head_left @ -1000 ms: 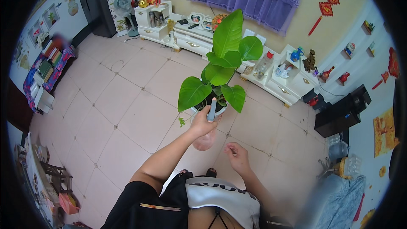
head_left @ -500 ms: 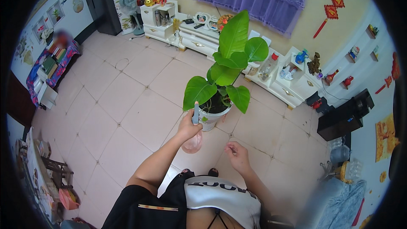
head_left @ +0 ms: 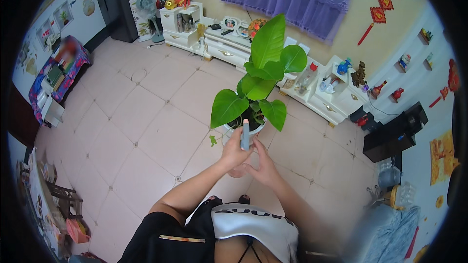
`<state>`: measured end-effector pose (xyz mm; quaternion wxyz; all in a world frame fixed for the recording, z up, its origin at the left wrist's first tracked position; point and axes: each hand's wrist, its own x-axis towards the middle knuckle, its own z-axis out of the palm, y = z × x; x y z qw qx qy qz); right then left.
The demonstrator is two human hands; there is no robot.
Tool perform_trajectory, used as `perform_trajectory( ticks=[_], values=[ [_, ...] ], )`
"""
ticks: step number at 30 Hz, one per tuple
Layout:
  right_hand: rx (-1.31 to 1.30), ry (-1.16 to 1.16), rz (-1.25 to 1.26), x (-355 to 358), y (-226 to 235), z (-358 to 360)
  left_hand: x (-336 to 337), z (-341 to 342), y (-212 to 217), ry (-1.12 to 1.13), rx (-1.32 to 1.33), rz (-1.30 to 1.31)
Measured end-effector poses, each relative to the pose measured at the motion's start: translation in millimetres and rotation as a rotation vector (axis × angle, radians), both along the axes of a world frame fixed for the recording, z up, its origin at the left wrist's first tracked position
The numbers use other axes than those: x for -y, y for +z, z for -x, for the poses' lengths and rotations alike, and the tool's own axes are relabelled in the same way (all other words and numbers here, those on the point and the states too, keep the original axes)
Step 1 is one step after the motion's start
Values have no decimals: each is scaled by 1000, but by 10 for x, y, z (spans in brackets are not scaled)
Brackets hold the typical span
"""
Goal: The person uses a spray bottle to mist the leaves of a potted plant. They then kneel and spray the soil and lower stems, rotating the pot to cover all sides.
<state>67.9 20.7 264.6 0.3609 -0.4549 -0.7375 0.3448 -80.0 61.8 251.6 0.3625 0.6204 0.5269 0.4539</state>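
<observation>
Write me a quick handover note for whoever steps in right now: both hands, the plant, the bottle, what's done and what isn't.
Left hand: gripping a clear spray bottle, its grey nozzle top by the pot rim.
Right hand: touching the bottle's body from the right.
Potted plant: on the tiled floor in its white pot, straight ahead.
Done: bottle raised to the plant.
Left: no spray visible; wetness of leaves unclear.

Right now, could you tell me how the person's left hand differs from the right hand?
The left hand grips a small grey spray bottle upright, while the right hand lies beside it with fingers looser. The left sits higher, the right lower. Both are bare and close to the potted plant.
</observation>
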Motion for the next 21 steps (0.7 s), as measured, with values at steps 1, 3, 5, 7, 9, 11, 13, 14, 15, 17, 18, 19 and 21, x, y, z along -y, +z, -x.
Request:
perform_trajectory(
  ticks=[1,3,5,7,9,11,13,14,15,17,18,19,21],
  values=[
    [-43,31,-35,-60,14,45,49,-82,105,-20,70,-9],
    [-239,97,-4,-92,163,121,44,-115,180,-75,176,-35],
    [-422,116,11,-105,215,146,87,-136,362,-96,135,-119],
    [-449,98,44,-78,276,132,122,-145,488,-158,97,-187],
    [-445,27,5,-40,377,126,193,-192,635,-215,115,-190],
    [-416,-153,-24,-38,379,161,193,-226,654,-280,82,-193],
    [-446,-254,-130,-77,342,162,129,-220,650,-363,43,-172],
    [-739,-92,-24,-176,241,96,87,-220,644,-408,20,-165],
    [-1025,78,87,-292,184,22,53,-218,606,-473,57,-145],
    [-1112,34,185,-361,151,-74,73,-184,583,-394,-94,-290],
    [-1160,13,239,-381,256,-46,87,-146,559,-347,-171,-356],
    [-819,-92,95,-318,400,-26,90,-60,524,-343,-130,-309],
    [-442,-199,-35,-359,538,-27,100,171,423,-348,-47,-214]
  ],
)
